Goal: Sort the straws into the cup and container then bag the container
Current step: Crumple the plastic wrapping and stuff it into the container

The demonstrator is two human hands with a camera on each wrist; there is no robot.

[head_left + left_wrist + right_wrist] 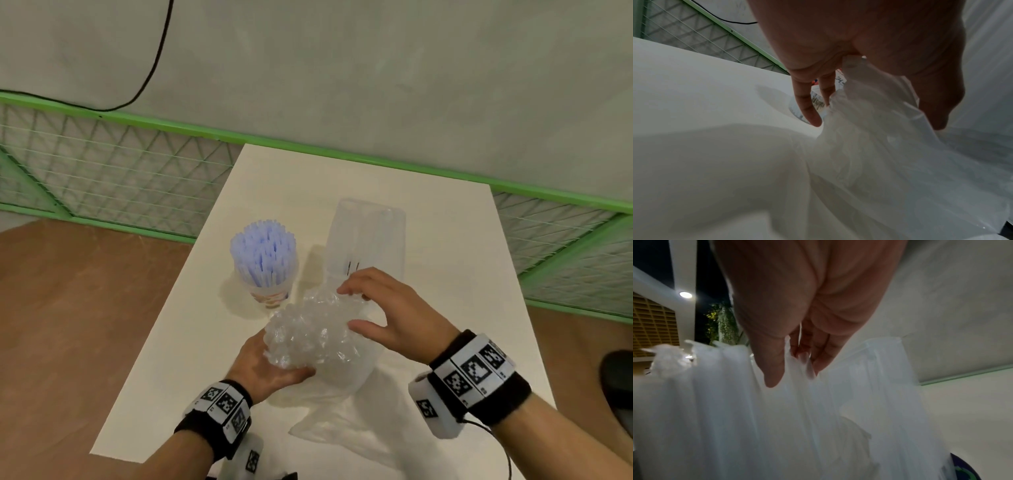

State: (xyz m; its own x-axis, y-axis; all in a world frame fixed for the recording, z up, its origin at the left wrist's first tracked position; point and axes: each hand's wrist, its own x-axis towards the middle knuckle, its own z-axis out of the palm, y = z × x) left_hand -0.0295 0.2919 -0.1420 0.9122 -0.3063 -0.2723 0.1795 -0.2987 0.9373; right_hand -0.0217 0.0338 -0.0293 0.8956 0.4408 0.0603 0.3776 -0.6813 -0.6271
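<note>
Your left hand [270, 368] cradles the bundle of clear straws [308, 337] from below; your right hand [387, 317] pinches the bag [337, 416] film over them. The container [368, 240] stands upright just beyond your right fingertips, nearer that hand.

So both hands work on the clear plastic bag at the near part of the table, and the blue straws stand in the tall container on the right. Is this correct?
Not quite. In the head view the blue straws stand in the cup on the left, not in the tall container. The left hand and right hand do handle the plastic bag.
</note>
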